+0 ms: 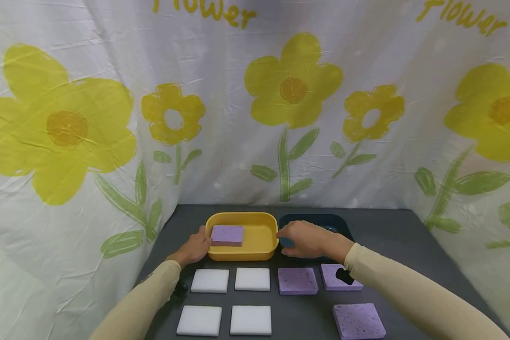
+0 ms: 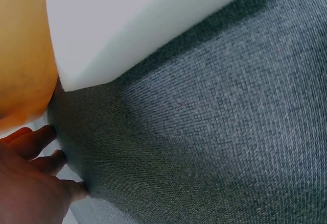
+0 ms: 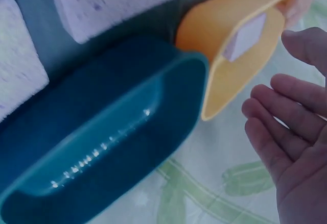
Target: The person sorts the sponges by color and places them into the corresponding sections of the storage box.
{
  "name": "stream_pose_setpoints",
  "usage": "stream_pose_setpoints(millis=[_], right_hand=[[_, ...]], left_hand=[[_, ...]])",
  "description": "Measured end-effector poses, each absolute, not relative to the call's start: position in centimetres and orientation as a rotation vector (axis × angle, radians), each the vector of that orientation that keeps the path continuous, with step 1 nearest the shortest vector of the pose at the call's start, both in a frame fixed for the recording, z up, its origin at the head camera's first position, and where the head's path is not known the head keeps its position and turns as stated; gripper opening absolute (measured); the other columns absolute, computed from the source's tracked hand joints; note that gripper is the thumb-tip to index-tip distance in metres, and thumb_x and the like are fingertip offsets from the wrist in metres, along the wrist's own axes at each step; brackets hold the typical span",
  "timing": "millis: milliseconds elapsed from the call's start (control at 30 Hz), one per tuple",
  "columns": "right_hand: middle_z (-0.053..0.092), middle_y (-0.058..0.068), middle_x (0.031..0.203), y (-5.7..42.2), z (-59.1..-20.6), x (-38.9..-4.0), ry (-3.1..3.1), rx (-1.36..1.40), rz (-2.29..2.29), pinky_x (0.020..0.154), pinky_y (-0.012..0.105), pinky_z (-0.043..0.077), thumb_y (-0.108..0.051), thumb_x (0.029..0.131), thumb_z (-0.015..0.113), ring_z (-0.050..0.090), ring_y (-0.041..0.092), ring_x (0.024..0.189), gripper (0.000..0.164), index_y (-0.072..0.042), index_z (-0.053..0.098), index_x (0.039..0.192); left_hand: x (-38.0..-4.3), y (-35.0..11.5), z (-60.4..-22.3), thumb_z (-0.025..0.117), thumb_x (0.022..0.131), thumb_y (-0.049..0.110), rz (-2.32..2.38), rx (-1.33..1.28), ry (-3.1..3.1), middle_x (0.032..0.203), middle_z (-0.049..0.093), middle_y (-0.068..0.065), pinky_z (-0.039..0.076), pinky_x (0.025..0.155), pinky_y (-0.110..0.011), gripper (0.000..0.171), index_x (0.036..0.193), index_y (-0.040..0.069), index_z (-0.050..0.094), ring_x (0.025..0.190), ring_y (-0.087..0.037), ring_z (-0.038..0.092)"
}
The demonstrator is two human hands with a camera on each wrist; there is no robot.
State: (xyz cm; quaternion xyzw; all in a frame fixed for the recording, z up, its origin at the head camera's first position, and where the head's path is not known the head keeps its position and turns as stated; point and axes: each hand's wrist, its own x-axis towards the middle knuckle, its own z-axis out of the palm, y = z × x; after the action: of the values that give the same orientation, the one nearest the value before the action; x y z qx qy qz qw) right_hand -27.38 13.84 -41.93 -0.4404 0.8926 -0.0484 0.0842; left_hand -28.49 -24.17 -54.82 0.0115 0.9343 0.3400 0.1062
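My left hand [image 1: 195, 246] rests against the left side of a yellow tray [image 1: 259, 255], its fingers loosely bent along the outer wall. One purple sponge [image 1: 227, 235] lies inside that tray, toward the left. Over the neighbouring rims of the yellow tray and a dark blue tray [image 1: 344, 224] hovers my right hand [image 1: 308, 239]. In the right wrist view the fingers [image 3: 286, 106] of this hand are relaxed and hold nothing. The dark blue tray shows a row of shiny spots along its inside. Part of it is hidden by the right hand in the head view.
Several white sponges [image 1: 210, 281] lie in two rows on the dark grey table [image 1: 382, 236], front left. Purple sponges [image 1: 298, 281] lie front right, one [image 1: 340, 276] partly behind the right sleeve. A white curtain [image 1: 221, 189] with yellow flowers surrounds the table.
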Motion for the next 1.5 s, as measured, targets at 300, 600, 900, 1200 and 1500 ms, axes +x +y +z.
stream_pose_setpoints(millis=[300,600,900,1200,1500], right_hand=[[0.076,0.004,0.137,15.7,-43.5,-24.5,2.620,-1.343,-0.106,0.106,0.041,0.059,-0.026,0.101,0.081,0.072,0.021,0.128,0.042,-0.010,0.074,0.139],[0.081,0.005,0.120,17.5,-46.0,-23.2,2.584,-1.362,-0.219,0.087,0.032,0.063,-0.020,0.099,0.081,0.076,0.012,0.100,0.032,-0.008,0.077,0.128],[0.079,0.004,0.118,18.7,-48.6,-22.4,2.679,-1.350,-0.157,0.088,0.036,0.063,-0.023,0.094,0.086,0.072,0.009,0.098,0.035,-0.009,0.075,0.124],[0.078,0.004,0.123,19.1,-49.8,-22.1,2.692,-1.332,-0.130,0.094,0.039,0.062,-0.025,0.091,0.090,0.074,0.016,0.108,0.041,-0.009,0.075,0.126],[0.078,0.006,0.127,19.3,-50.7,-22.5,2.711,-1.317,-0.181,0.099,0.041,0.061,-0.026,0.088,0.092,0.074,0.019,0.114,0.049,-0.006,0.074,0.129]], left_hand=[[-28.4,-24.2,-54.7,0.041,0.113,0.022,1.006,0.039,2.751,0.120,0.063,-0.018,0.050,0.092,-0.048,0.045,0.149,-0.006,0.035,0.100,-0.026,0.060],[-28.5,-24.2,-54.9,0.041,0.114,0.023,1.000,0.016,2.747,0.126,0.062,-0.019,0.050,0.096,-0.050,0.048,0.152,-0.005,0.033,0.104,-0.027,0.060],[-28.5,-24.1,-54.9,0.040,0.114,0.024,1.012,0.010,2.737,0.131,0.062,-0.021,0.050,0.099,-0.050,0.051,0.155,-0.006,0.031,0.107,-0.027,0.060],[-28.5,-24.0,-54.9,0.039,0.114,0.023,1.008,0.012,2.756,0.134,0.064,-0.021,0.051,0.100,-0.051,0.052,0.157,-0.006,0.030,0.108,-0.026,0.061],[-28.4,-24.0,-54.8,0.039,0.115,0.023,1.005,0.018,2.741,0.134,0.064,-0.020,0.050,0.101,-0.051,0.051,0.157,-0.004,0.031,0.109,-0.026,0.060]])
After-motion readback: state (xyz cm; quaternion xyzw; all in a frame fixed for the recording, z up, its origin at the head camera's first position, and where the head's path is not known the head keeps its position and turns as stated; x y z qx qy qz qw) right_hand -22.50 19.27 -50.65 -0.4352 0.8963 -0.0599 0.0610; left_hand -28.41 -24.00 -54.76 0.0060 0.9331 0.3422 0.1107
